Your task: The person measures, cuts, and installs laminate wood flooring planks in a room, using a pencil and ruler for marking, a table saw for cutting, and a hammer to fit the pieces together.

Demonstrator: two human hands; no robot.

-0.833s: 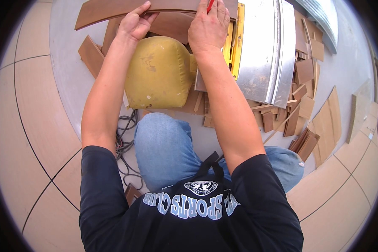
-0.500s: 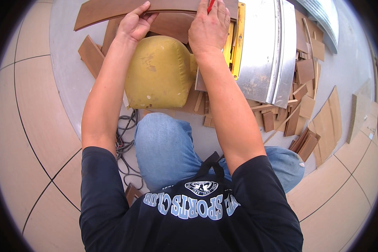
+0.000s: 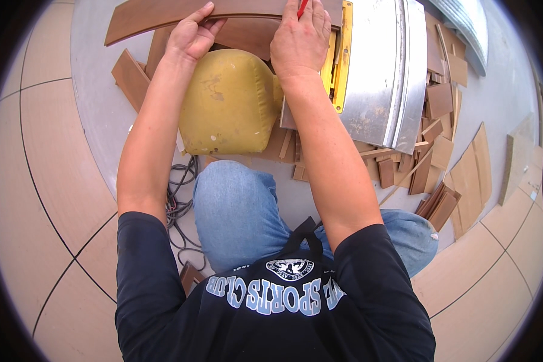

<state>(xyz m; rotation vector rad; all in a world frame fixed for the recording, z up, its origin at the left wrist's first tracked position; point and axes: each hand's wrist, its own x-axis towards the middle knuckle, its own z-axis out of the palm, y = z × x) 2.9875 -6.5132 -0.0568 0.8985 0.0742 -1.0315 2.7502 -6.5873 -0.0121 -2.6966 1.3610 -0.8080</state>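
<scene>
Plank (image 3: 157, 21) at 12 o'clock; likely stiff, light, best held by long edges; long axis roughly 9 to 3. Left hand (image 3: 193, 37) clamped on near edge, thumb above. Right hand (image 3: 298, 47) over 3-o'clock end, red stick (image 3: 302, 8) at fingers; cannot tell if gripping. Yellow housing (image 3: 226, 102) at plank's 6 o'clock.

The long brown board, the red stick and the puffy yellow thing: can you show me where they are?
Long brown board (image 3: 154, 18), head view: its flat face, left of the left hand (image 3: 191, 37).
Red stick (image 3: 303, 8), head view: middle of its visible part.
Puffy yellow thing (image 3: 226, 102), head view: middle of its top.
</scene>
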